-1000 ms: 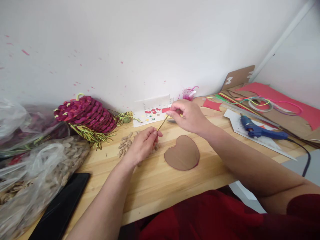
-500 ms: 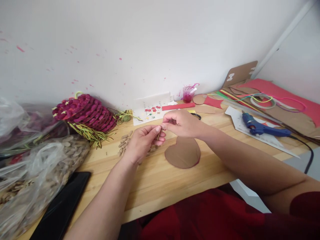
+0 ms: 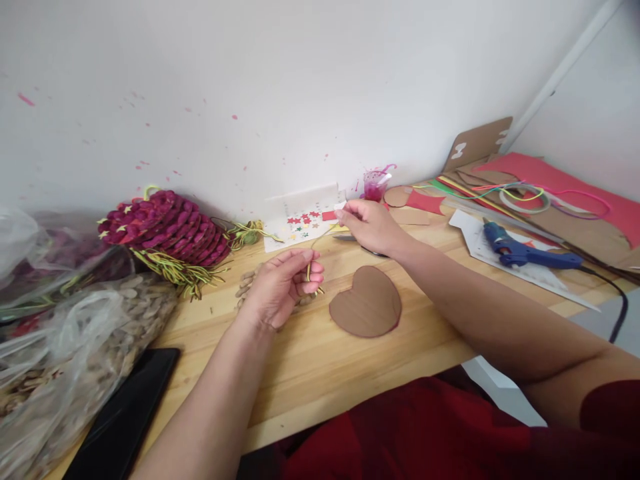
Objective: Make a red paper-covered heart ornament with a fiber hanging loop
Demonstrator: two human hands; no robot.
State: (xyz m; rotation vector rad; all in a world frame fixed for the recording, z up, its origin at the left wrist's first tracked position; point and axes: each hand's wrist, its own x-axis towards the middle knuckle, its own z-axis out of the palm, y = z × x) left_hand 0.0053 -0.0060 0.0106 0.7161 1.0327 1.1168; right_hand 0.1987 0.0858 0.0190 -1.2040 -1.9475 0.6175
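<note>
A thin yellowish cord [image 3: 326,233] runs between my two hands above the table. My left hand [image 3: 280,287] is closed on a doubled part of it, with short ends hanging below the fingers. My right hand [image 3: 371,227] pinches the far end between thumb and fingertips, up and to the right. Just below that hand lie scissors [image 3: 345,238], partly covered by it. A brown cardboard heart [image 3: 367,303] with a dark reddish edge lies flat in front of me. Small beige shell-like pieces [image 3: 244,288] are heaped behind my left hand, partly hidden.
At left are a stack of magenta hearts [image 3: 173,230] with yellow-green tassels, a plastic bag [image 3: 95,347] of beige pieces and a black flat object [image 3: 125,413]. Star cutouts lie on white paper [image 3: 275,237]. Rightward are a cup [image 3: 376,187], a blue glue gun [image 3: 525,252] and cardboard sheets [image 3: 595,213].
My right hand has moved up and away from my left, drawing the cord out between them. The heart and the scissors blades, covered before, now show more.
</note>
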